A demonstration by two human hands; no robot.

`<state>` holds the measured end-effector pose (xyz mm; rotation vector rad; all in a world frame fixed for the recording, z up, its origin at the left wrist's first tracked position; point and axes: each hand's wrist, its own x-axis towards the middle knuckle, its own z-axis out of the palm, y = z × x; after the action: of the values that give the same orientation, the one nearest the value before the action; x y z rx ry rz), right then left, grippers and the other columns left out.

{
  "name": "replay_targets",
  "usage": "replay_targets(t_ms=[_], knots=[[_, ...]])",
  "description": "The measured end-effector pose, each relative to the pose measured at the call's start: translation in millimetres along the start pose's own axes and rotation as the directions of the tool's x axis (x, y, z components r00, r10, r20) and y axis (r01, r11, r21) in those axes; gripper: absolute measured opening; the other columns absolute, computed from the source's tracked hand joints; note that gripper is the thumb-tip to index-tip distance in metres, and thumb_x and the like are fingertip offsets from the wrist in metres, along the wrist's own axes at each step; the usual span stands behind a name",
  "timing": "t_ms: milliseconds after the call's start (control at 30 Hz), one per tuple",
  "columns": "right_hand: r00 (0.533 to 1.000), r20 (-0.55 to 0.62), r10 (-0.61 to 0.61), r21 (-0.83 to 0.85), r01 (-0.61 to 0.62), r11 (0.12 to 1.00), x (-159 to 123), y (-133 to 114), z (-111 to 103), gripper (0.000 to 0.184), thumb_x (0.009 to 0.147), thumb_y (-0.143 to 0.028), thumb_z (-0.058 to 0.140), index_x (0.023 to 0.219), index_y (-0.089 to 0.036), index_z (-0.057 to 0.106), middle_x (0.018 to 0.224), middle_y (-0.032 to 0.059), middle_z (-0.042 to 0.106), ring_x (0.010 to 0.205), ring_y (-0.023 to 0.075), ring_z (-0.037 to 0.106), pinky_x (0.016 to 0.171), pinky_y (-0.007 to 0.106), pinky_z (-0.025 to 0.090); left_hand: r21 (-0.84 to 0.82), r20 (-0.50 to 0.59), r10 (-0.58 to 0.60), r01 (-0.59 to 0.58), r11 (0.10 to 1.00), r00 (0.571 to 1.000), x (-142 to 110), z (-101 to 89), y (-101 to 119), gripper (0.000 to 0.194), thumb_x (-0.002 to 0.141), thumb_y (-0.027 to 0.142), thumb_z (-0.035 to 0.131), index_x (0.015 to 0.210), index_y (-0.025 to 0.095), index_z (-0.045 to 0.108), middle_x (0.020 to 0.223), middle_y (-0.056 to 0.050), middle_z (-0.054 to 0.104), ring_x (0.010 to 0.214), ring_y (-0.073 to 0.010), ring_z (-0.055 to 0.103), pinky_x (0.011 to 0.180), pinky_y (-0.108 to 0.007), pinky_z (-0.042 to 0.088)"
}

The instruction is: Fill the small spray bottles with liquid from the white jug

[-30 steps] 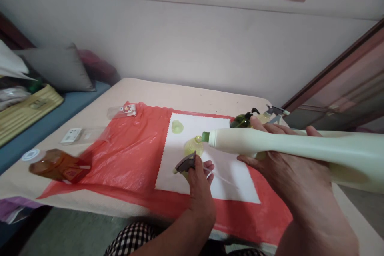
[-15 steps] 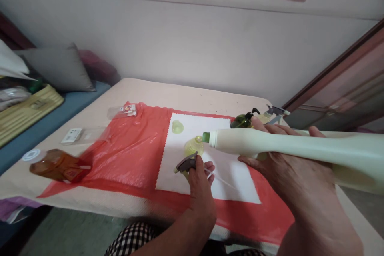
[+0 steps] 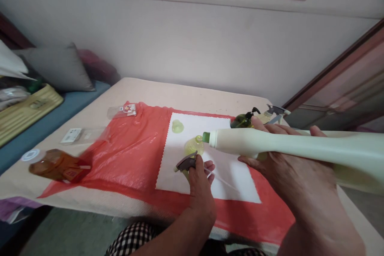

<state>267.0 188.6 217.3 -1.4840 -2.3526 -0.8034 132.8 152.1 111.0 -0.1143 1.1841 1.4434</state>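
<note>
My left hand [image 3: 201,178] is closed around a grey trigger spray head [image 3: 186,163], whose thin clear tube sticks out to the right over the white sheet. Just behind it stands an open yellow-green spray bottle [image 3: 193,146]. My right hand [image 3: 285,164] grips a large pale green bottle [image 3: 288,144] tilted onto its side. The green spout [image 3: 206,137] of that bottle meets or nearly meets the small bottle's mouth. Whether liquid runs out cannot be made out.
A white sheet [image 3: 237,186] lies on red plastic [image 3: 132,148]. A bottle of amber liquid [image 3: 60,166] and clear packages [image 3: 72,136] are on the left. A pale green piece [image 3: 177,126], a dark pump bottle [image 3: 241,121] and another trigger sprayer [image 3: 274,111] are farther back.
</note>
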Motion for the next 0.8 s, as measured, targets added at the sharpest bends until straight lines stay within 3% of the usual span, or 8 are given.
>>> replay_targets(t_ms=[433, 633, 800], knots=[[0.999, 0.002, -0.043, -0.021, 0.043, 0.999, 1.8, 5.4, -1.1, 0.079, 0.093, -0.044, 0.051, 0.16, -0.022, 0.015, 0.124, 0.0178, 0.061, 0.116, 0.0386, 0.056, 0.114, 0.066, 0.019, 0.017, -0.002, -0.024, 0.024, 1.0, 1.0, 0.3, 1.1, -0.4, 0.026, 0.094, 0.045, 0.054, 0.095, 0.02, 0.056, 0.099, -0.01, 0.073, 0.099, -0.0212, 0.07, 0.093, -0.038, 0.049], [0.999, 0.023, -0.023, -0.002, 0.023, 1.0, 1.7, 1.5, -2.9, 0.073, 0.091, -0.039, 0.055, 0.155, -0.017, 0.028, 0.126, 0.0188, 0.06, 0.12, 0.0389, 0.054, 0.115, 0.065, 0.018, 0.023, 0.047, 0.093, -0.094, 0.995, 0.995, 2.0, -0.4, -6.0, 0.022, 0.09, 0.041, 0.06, 0.094, 0.02, 0.056, 0.101, -0.009, 0.072, 0.101, -0.0218, 0.07, 0.094, -0.038, 0.049], [1.0, -0.024, -0.006, 0.0, 0.006, 1.0, 1.4, -2.3, 1.6, 0.065, 0.095, -0.042, 0.048, 0.153, -0.017, 0.033, 0.123, 0.0182, 0.06, 0.118, 0.0376, 0.054, 0.115, 0.066, 0.017, 0.054, 0.08, 0.141, -0.146, 0.988, 0.987, 0.6, -3.2, -8.8, 0.028, 0.089, 0.046, 0.06, 0.097, 0.019, 0.059, 0.106, -0.01, 0.071, 0.105, -0.0227, 0.068, 0.097, -0.039, 0.048]])
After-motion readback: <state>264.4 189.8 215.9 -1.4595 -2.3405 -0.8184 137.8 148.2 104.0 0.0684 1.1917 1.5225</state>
